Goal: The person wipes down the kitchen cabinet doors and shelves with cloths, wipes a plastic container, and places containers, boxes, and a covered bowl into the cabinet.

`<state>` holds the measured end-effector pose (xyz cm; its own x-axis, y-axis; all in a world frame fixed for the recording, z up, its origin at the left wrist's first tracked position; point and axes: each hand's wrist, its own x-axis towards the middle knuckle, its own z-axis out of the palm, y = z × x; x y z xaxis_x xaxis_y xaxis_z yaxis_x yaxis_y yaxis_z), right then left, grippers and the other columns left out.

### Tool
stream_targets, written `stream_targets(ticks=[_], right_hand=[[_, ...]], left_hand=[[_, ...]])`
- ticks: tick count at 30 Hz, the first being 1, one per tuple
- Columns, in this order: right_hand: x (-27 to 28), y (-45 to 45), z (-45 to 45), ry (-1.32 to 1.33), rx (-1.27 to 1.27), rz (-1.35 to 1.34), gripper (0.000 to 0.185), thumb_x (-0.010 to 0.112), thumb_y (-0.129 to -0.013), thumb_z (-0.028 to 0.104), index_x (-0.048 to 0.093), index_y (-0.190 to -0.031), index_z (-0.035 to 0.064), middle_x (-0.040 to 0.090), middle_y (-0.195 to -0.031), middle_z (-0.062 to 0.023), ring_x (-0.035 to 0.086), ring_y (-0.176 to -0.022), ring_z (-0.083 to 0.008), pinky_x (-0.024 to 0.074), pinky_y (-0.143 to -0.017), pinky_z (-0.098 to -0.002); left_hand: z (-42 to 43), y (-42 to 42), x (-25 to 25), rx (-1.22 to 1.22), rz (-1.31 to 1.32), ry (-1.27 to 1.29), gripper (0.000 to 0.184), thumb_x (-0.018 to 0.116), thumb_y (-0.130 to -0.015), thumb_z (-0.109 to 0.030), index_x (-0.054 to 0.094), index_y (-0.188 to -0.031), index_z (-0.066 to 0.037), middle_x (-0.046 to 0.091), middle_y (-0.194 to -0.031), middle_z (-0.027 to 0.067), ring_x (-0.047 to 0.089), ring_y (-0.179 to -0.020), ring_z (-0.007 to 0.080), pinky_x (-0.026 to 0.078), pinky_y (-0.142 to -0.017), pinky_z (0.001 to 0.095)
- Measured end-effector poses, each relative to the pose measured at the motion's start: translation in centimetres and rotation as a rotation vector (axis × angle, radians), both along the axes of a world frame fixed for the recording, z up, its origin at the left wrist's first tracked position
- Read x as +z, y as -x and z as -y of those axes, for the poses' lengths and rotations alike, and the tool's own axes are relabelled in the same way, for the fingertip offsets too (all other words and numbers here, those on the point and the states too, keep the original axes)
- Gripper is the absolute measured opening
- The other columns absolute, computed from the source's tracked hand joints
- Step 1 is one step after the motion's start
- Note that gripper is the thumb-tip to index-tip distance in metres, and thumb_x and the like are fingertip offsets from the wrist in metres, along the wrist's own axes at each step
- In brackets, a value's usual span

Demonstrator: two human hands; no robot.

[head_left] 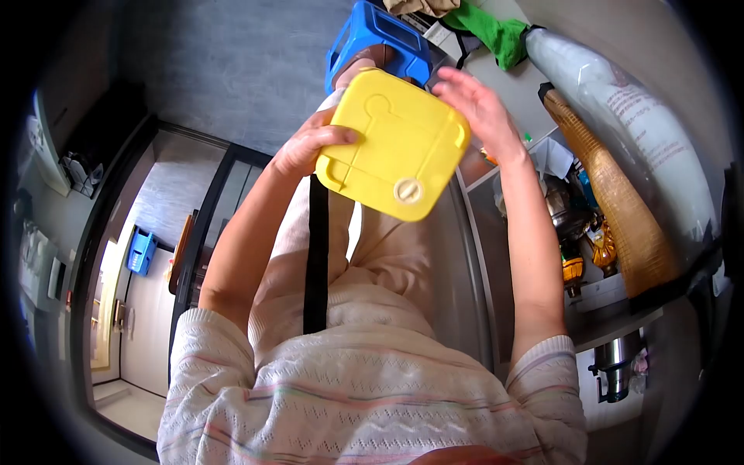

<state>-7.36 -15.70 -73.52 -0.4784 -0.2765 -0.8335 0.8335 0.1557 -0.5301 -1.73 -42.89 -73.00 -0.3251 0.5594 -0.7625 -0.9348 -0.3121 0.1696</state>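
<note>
Room: grey floor (240, 62), dark-framed doorway (155, 225) off to the left, cluttered storage on the right.

Nearest: pale knit top (364, 395) with faint coloured stripes, light trousers (291, 271) past it, black strap (317, 256) hanging down over them.

Yellow lid (395, 139) is up in the air above the legs, broad face to camera. Square, rounded corners, raised lines on it, round pale knob (407, 191) near the corner closer to the body.

Left hand (314, 143) holds the lid at its left edge, thumb on the face, other fingers mostly hidden behind. Right hand (480, 108) is at the opposite edge, fingers blurred, extended and slightly apart, not wrapped round anything visible. Can't tell if it touches the lid.

Right side: metal kettle (614, 368) low down; metal pot (567, 209) and amber bottles (604, 248) packed close together. Long tan roll (608, 186) leans just beside them, big plastic-wrapped bundle (643, 116) right by the roll.

Farther out: a foot (360, 66) by a blue plastic stool (387, 27), partly behind the lid. Green cloth (496, 39) to the right of that. Through the doorway, a small blue item (141, 250); too small to identify.
</note>
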Motion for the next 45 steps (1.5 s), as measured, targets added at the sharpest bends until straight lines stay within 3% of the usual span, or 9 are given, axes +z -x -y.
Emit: stream_targets(ticks=[7,9,10,14,21,28,33,39,45], right_hand=[[-9.4,7.0,4.1,-0.901,0.273,-1.103,0.035,0.065,-0.078,0.021,0.060,-0.110,0.0090,0.064,-0.083,-0.0056,0.060,-0.068,-0.0164,0.0483,-0.061,-0.0276],[-9.7,8.1,7.1,-0.963,0.311,-1.080,0.042,0.068,-0.074,0.017,0.056,-0.113,0.0093,0.057,-0.108,-0.0139,0.058,-0.094,-0.0287,0.0464,-0.081,-0.0387],[-11.3,8.4,7.5,-1.101,0.394,-1.205,0.032,0.066,-0.074,0.013,0.060,-0.105,0.0107,0.058,-0.106,-0.0134,0.058,-0.093,-0.0281,0.0476,-0.078,-0.0380],[-13.6,10.5,6.8,-0.750,0.317,-0.875,0.019,0.062,-0.073,0.008,0.063,-0.092,0.0086,0.061,-0.091,-0.0120,0.060,-0.086,-0.0274,0.0483,-0.073,-0.0368],[-5.0,7.5,8.6,-0.400,0.430,-0.979,0.028,0.066,-0.074,0.020,0.063,-0.101,0.0125,0.063,-0.088,-0.0096,0.062,-0.076,-0.0252,0.0501,-0.068,-0.0324],[-9.3,6.7,10.6,-0.583,0.458,-1.081,0.013,0.060,-0.075,0.016,0.057,-0.083,0.0062,0.060,-0.077,-0.0119,0.060,-0.071,-0.0303,0.0503,-0.063,-0.0400],[-4.3,3.5,12.3,-0.455,0.456,-0.976,0.013,0.060,-0.073,0.014,0.054,-0.082,0.0057,0.059,-0.075,-0.0141,0.060,-0.073,-0.0325,0.0499,-0.064,-0.0418],[-9.7,8.0,8.2,-0.823,0.547,-0.916,0.014,0.060,-0.074,0.017,0.055,-0.082,0.0063,0.062,-0.074,-0.0139,0.060,-0.068,-0.0344,0.0494,-0.061,-0.0433],[-5.8,4.6,12.6,-0.542,0.351,-1.114,0.013,0.062,-0.071,0.015,0.057,-0.080,0.0072,0.060,-0.073,-0.0107,0.061,-0.069,-0.0298,0.0501,-0.063,-0.0416]], left_hand=[[1.2,0.5,-0.6,0.227,-0.010,0.463,0.061,0.064,-0.070,-0.029,0.045,-0.117,0.005,0.056,-0.105,0.0160,0.056,-0.098,0.0256,0.045,-0.090,0.0343],[0.7,0.9,-1.2,0.335,0.005,0.498,0.056,0.064,-0.072,-0.027,0.047,-0.115,0.004,0.056,-0.103,0.0148,0.055,-0.097,0.0237,0.043,-0.089,0.0324],[0.6,1.0,-1.6,0.369,0.007,0.518,0.055,0.064,-0.072,-0.026,0.047,-0.115,0.004,0.056,-0.103,0.0148,0.055,-0.097,0.0233,0.043,-0.089,0.0320],[0.4,1.6,-3.8,0.497,0.009,0.547,0.052,0.063,-0.074,-0.025,0.048,-0.115,0.004,0.056,-0.104,0.0144,0.054,-0.099,0.0227,0.041,-0.090,0.0322],[-1.1,3.7,-4.7,0.606,-0.047,0.600,0.055,0.066,-0.071,-0.017,0.045,-0.117,0.005,0.057,-0.104,0.0136,0.056,-0.096,0.0218,0.043,-0.088,0.0321],[-1.7,4.5,-5.0,0.621,-0.131,0.710,0.063,0.070,-0.066,-0.013,0.044,-0.119,0.006,0.059,-0.101,0.0130,0.058,-0.091,0.0206,0.045,-0.084,0.0308],[-2.1,5.2,-4.1,0.602,-0.213,0.824,0.067,0.072,-0.064,-0.013,0.042,-0.120,0.007,0.058,-0.102,0.0141,0.058,-0.089,0.0217,0.047,-0.081,0.0315],[-2.3,5.2,-2.6,0.550,-0.305,0.821,0.066,0.071,-0.063,-0.012,0.042,-0.119,0.006,0.058,-0.100,0.0142,0.059,-0.088,0.0219,0.047,-0.082,0.0313],[-2.5,5.5,-3.1,0.549,-0.243,0.786,0.059,0.070,-0.065,-0.011,0.044,-0.115,0.006,0.058,-0.099,0.0123,0.058,-0.087,0.0196,0.047,-0.080,0.0302]])
